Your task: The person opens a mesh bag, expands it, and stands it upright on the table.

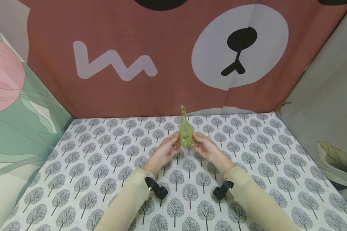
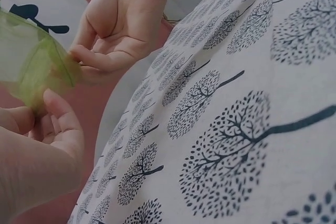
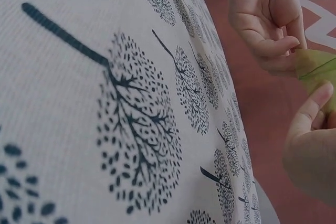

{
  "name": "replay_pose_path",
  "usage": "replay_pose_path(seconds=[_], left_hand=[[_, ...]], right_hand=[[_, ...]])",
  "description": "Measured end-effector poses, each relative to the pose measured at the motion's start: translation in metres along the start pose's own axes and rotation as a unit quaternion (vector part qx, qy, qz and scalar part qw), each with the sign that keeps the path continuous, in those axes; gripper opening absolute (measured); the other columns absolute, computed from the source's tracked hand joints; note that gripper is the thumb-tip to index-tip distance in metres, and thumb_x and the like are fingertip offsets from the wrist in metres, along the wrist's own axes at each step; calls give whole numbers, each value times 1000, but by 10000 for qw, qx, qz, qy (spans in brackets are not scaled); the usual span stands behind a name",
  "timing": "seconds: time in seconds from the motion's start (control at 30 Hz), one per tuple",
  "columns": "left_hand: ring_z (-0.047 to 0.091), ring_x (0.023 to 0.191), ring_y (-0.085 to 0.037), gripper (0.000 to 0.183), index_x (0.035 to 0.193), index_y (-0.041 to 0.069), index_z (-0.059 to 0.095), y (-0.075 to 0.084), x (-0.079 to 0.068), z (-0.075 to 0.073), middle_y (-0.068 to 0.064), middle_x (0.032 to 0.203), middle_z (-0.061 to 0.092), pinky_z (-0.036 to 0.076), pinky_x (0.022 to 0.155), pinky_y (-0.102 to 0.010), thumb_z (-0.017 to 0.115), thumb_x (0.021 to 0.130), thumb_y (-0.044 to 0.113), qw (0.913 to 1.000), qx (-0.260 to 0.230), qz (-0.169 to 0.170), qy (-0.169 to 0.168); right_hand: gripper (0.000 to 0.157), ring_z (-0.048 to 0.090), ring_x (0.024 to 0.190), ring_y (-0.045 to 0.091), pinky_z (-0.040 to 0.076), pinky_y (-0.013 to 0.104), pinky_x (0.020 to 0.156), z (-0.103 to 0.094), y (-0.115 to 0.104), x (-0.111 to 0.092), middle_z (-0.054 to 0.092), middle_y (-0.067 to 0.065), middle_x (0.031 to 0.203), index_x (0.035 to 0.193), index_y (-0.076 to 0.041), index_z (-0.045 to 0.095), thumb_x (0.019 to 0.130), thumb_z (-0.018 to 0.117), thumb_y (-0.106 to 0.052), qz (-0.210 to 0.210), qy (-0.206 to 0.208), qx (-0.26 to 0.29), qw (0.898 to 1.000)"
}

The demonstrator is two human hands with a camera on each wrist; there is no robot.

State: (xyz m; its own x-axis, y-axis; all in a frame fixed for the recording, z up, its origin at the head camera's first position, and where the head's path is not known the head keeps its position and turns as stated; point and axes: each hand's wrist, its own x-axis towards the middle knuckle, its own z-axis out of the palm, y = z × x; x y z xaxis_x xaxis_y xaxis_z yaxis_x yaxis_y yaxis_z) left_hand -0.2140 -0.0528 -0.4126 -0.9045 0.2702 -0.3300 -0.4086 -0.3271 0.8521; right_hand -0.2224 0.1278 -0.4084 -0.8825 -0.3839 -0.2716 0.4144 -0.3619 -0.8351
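Step in hand, in my judgement: handling the sheer green pouch (image 1: 186, 133), raised above the worktop (image 1: 280, 183). Left of the pouch, my left hand (image 1: 169, 147) pinches its lower edge, fingers nearly closed; right of it, my right hand (image 1: 204, 147) does likewise. Next move likely calls for even, light tension. No brand, label or writing legible.

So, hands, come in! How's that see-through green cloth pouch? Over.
Left hand, right hand: pinching the sheer green pouch from either side. Pouch held up over white tree-print cloth, narrow end on top. Nothing visible in the way.
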Motion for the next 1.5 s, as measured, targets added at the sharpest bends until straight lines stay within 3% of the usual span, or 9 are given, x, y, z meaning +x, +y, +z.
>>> replay_pose_path(seconds=[0.33,0.57,0.67,0.8,0.93,1.2,1.33,1.5], left_hand=[[54,81,-4,30,128,6,47,0,2,-4,8,91,59,48,76,-14,38,103,20,9985,-525,26,140],[54,81,-4,35,134,2,43,2,1,-3,6,93,58,49,70,-12,37,103,19,9977,-669,2,61],[53,79,-5,30,127,4,47,2,2,-3,5,91,57,48,69,-12,35,103,20,9979,-647,-40,28],[52,78,-5,21,106,11,53,2,3,-2,5,87,55,49,68,-13,37,103,24,9982,-597,-55,55],[52,78,-5,18,98,14,55,2,4,-2,6,87,56,49,69,-12,43,101,27,9981,-598,-48,128],[50,75,-4,15,98,13,54,6,5,0,6,85,55,47,65,-10,43,101,22,9985,-539,55,126],[52,77,-4,22,112,8,54,5,4,-1,6,87,57,48,68,-11,42,102,22,9985,-511,-8,178],[56,83,-5,39,133,4,46,1,2,-3,6,93,60,50,82,-16,39,103,27,9995,-273,-93,123]], right_hand=[[25,57,73,4,51,10,66,0,-1,0,63,-7,82,94,-14,56,103,33,-13,-3,-213,276,9994],[23,55,73,4,50,10,66,1,-1,1,61,-6,83,95,-14,55,103,34,-14,47,-279,264,9993],[21,54,72,3,50,9,66,0,0,2,61,-7,84,97,-14,56,102,36,-15,66,-296,130,9995],[21,55,73,2,50,9,66,1,0,2,62,-8,86,99,-16,58,102,38,-20,86,-309,93,9994],[19,54,74,2,49,8,67,0,1,2,61,-9,86,99,-17,58,101,41,-25,15,-246,86,9997],[18,54,71,1,47,7,64,0,1,2,62,-8,85,100,-16,60,101,42,-19,15,104,650,9978],[18,54,69,1,48,8,61,1,1,3,62,-8,84,99,-15,58,102,40,-19,-29,23,644,9979],[20,53,64,2,48,9,58,1,1,3,63,-8,79,95,-14,57,103,39,-19,3,-217,553,9982]])
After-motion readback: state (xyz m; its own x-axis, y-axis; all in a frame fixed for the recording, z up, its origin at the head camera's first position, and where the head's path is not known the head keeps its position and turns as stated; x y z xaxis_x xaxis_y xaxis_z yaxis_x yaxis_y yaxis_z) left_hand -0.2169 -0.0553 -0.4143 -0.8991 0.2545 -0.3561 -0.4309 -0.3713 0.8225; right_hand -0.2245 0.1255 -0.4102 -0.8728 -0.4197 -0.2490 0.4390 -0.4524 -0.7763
